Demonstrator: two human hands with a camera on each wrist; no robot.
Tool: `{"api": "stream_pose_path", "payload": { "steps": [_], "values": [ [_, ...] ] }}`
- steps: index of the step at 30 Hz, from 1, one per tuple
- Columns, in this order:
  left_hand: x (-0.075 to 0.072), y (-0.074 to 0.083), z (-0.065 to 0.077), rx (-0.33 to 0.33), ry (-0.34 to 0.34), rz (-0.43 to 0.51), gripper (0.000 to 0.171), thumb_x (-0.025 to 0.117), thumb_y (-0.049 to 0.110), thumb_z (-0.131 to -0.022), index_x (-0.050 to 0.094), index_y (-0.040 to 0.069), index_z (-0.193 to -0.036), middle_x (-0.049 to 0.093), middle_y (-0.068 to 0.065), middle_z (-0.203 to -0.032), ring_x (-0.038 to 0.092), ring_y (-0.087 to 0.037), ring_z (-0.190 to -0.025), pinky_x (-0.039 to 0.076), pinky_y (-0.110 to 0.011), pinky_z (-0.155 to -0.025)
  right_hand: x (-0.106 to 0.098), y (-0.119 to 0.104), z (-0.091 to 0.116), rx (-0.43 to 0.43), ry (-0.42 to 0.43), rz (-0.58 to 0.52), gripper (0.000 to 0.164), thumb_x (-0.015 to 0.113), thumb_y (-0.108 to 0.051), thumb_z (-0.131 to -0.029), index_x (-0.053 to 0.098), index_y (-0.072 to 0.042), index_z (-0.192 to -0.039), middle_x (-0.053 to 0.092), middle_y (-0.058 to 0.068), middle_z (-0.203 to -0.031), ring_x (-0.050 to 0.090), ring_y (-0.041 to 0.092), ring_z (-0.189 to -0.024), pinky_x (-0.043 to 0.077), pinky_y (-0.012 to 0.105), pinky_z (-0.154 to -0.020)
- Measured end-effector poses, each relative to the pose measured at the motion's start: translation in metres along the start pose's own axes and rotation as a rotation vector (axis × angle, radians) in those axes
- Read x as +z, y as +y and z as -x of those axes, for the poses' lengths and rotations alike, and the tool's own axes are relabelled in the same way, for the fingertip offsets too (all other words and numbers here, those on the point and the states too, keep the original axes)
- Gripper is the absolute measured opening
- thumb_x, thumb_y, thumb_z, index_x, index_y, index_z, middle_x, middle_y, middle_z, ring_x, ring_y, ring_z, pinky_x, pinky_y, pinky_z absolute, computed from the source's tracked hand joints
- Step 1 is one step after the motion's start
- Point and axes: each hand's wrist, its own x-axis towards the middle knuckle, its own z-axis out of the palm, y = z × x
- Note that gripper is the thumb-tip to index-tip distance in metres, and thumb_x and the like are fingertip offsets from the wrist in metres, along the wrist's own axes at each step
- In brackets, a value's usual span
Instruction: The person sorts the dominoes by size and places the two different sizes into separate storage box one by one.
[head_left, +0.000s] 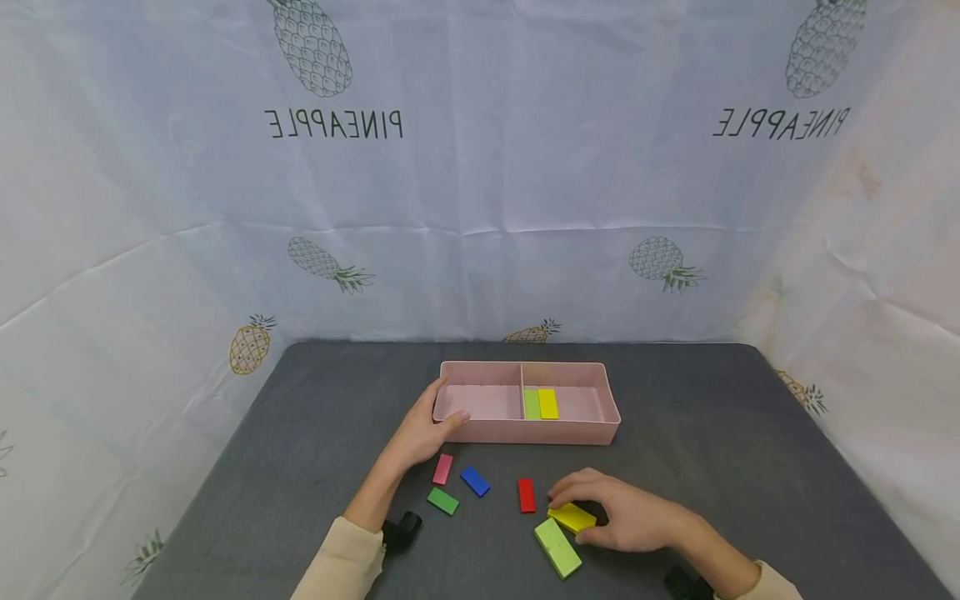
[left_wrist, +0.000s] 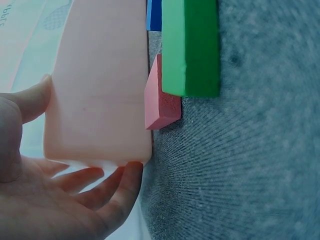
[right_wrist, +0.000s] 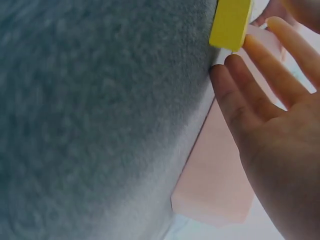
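My left hand holds the left end of a pink two-compartment box, its thumb on the front rim and its fingers around the end wall. On the dark table, my right hand has thumb and fingertips at a yellow block, pinching it. The fingertips also show beside the block in the right wrist view. Touching close by is a larger light green block. In the box's right compartment, a light green block and a yellow block lie side by side.
A red block lies left of my right hand. Pink, blue and green blocks lie in front of the box, near my left wrist. Behind the table hangs a white cloth with pineapple prints.
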Motion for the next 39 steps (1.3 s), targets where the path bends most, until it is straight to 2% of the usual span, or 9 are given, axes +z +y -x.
{"api": "stream_pose_path", "payload": {
  "steps": [5, 10, 14, 23, 29, 39],
  "values": [
    [0.0, 0.0, 0.0, 0.0, -0.001, -0.007, 0.085, 0.07, 0.042, -0.095, 0.027, 0.006, -0.16, 0.028, -0.021, -0.163, 0.027, -0.042, -0.149, 0.024, -0.065, -0.115, 0.0, 0.0, 0.004, 0.085, -0.005, 0.044, 0.048, 0.075, -0.019, -0.09, 0.063, -0.027, -0.136, 0.056, -0.006, -0.14, 0.049, 0.013, -0.125, 0.046, 0.034, -0.104],
    [0.0, 0.0, 0.0, -0.004, -0.002, -0.004, 0.085, 0.07, 0.041, -0.095, 0.028, 0.007, -0.16, 0.028, -0.02, -0.163, 0.027, -0.042, -0.149, 0.025, -0.066, -0.115, 0.001, -0.002, 0.004, 0.208, 0.013, 0.105, 0.048, 0.079, -0.029, -0.088, 0.064, -0.028, -0.134, 0.054, -0.012, -0.134, 0.05, 0.011, -0.119, 0.048, 0.035, -0.103],
    [0.0, 0.0, 0.0, 0.001, -0.002, -0.003, 0.085, 0.07, 0.041, -0.095, 0.027, 0.006, -0.16, 0.028, -0.02, -0.163, 0.027, -0.042, -0.149, 0.025, -0.066, -0.115, 0.002, -0.002, 0.002, 0.265, 0.044, 0.143, 0.048, 0.081, -0.034, -0.086, 0.066, -0.026, -0.131, 0.054, -0.013, -0.129, 0.053, 0.011, -0.114, 0.051, 0.038, -0.099],
    [0.0, -0.002, 0.0, 0.002, 0.003, -0.005, 0.086, 0.07, 0.042, -0.095, 0.027, 0.007, -0.161, 0.028, -0.02, -0.164, 0.027, -0.042, -0.149, 0.024, -0.065, -0.115, 0.004, -0.004, -0.002, 0.267, 0.063, 0.217, 0.051, 0.081, -0.035, -0.086, 0.066, -0.017, -0.131, 0.053, -0.011, -0.126, 0.053, 0.011, -0.112, 0.051, 0.037, -0.099],
    [0.0, -0.002, 0.0, 0.003, 0.008, -0.003, 0.085, 0.071, 0.04, -0.096, 0.027, 0.006, -0.16, 0.028, -0.02, -0.163, 0.026, -0.042, -0.149, 0.024, -0.065, -0.115, 0.004, -0.007, -0.006, 0.285, 0.041, 0.221, 0.053, 0.082, -0.04, -0.085, 0.067, -0.016, -0.13, 0.054, -0.01, -0.126, 0.052, 0.011, -0.111, 0.051, 0.037, -0.099],
    [0.001, -0.002, 0.0, 0.012, 0.006, -0.011, 0.084, 0.07, 0.04, -0.096, 0.027, 0.005, -0.16, 0.029, -0.021, -0.163, 0.028, -0.042, -0.149, 0.025, -0.064, -0.115, 0.001, -0.008, -0.01, 0.305, 0.089, 0.22, 0.052, 0.082, -0.038, -0.083, 0.068, -0.017, -0.128, 0.054, -0.01, -0.125, 0.053, 0.013, -0.111, 0.051, 0.04, -0.098]
  ]
}}
